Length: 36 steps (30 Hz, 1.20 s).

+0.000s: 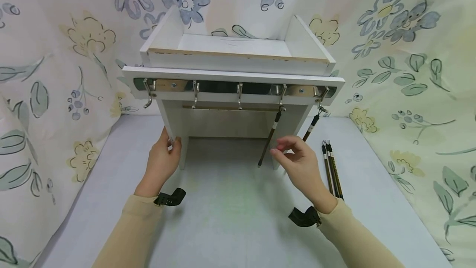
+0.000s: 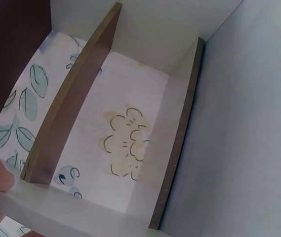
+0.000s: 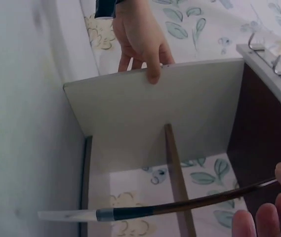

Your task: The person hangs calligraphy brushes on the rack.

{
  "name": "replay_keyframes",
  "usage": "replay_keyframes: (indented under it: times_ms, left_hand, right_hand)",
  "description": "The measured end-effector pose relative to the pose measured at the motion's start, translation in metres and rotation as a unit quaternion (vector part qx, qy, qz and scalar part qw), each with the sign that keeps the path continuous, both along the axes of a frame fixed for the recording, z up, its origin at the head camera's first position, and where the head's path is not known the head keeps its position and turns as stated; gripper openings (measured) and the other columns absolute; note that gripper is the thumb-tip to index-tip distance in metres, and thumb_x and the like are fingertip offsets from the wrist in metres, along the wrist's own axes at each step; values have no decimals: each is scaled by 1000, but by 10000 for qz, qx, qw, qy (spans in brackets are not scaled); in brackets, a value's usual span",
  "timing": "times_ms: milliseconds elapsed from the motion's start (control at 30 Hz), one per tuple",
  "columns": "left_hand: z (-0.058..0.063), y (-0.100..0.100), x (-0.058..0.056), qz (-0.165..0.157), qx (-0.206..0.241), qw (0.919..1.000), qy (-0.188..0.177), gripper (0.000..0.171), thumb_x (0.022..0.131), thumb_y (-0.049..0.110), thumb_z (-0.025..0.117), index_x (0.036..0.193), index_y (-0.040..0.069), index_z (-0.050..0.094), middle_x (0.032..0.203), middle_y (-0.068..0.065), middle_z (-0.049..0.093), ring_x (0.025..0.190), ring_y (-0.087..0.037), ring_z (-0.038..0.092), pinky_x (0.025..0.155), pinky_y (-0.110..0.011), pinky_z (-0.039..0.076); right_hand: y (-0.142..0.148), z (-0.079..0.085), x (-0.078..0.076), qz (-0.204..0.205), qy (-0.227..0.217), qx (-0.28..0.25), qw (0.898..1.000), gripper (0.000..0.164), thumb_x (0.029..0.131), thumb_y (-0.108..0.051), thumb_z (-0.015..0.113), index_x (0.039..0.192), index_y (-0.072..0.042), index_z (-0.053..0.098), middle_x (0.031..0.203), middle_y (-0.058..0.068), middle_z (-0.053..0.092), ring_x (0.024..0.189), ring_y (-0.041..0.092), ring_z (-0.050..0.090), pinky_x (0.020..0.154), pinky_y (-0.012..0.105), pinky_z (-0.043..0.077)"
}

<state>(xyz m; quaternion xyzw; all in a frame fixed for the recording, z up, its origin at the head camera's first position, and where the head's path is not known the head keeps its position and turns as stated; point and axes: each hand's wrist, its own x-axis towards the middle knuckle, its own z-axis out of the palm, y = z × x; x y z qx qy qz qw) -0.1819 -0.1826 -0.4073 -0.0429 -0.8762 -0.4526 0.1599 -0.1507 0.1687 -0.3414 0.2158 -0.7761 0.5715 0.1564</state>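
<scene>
brushes (image 1: 269, 139) hang from hooks (image 1: 239, 90); others (image 1: 334, 166) lie nearby

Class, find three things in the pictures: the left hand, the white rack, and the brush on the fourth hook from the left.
Left hand (image 1: 164, 159): head view, near the thumb's base.
White rack (image 3: 123, 111): right wrist view, side panel.
Brush (image 1: 269, 139): head view, middle of its handle.

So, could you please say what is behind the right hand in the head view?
Behind the right hand hangs a brush; its upper part shows, but the hand covers its lower part there.
</scene>
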Motion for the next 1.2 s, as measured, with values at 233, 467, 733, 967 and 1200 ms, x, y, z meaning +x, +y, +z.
replay_keyframes:
  times_ms: [233, 467, 733, 967, 1200]
  left_hand:
    - [0, 0, 1, 0, -18, 10000, -15, 53, 103, 27, 42, 153, 15, 25, 143, -27, 43, 118, -48, 52, 80, -56, 52]
    - [0, -1, 0, -7, -29, 10000, -23, 53, 103, 27, 42, 152, 16, 25, 144, -25, 41, 119, -48, 51, 82, -56, 51]
    - [0, -1, 0, -19, -43, 10000, 34, 51, 103, 27, 41, 151, 17, 28, 141, -27, 44, 117, -49, 52, 80, -57, 52]
    - [1, -1, 0, -14, -50, 10000, 2, 50, 103, 26, 41, 150, 15, 29, 141, -27, 44, 117, -48, 52, 80, -58, 52]
    - [2, 0, 1, 8, -73, 10000, -9, 49, 103, 26, 42, 149, 14, 30, 140, -27, 46, 116, -48, 53, 78, -58, 52]
  right_hand:
    - [24, -9, 1, 166, 104, -125, 9997, 33, 81, 15, 69, 111, 6, 60, 100, 23, 57, 90, 17, 58, 70, 21, 54]
    - [52, -16, 3, 140, 118, -311, 9994, 34, 79, 17, 69, 110, 8, 60, 98, 20, 57, 86, 19, 61, 68, 27, 57]
    - [74, -15, 10, -520, -170, 133, 9984, 32, 82, 14, 68, 112, 9, 59, 95, 16, 60, 79, 16, 63, 67, 23, 56]
    - [103, -37, -1, -1542, -638, 971, 9812, 29, 88, -7, 71, 114, 1, 62, 97, 13, 64, 84, 9, 63, 69, 13, 50]
    - [146, -82, -23, -1913, -1259, 1174, 9663, 37, 89, -28, 72, 119, -8, 62, 102, 8, 65, 88, 6, 60, 71, 12, 48]
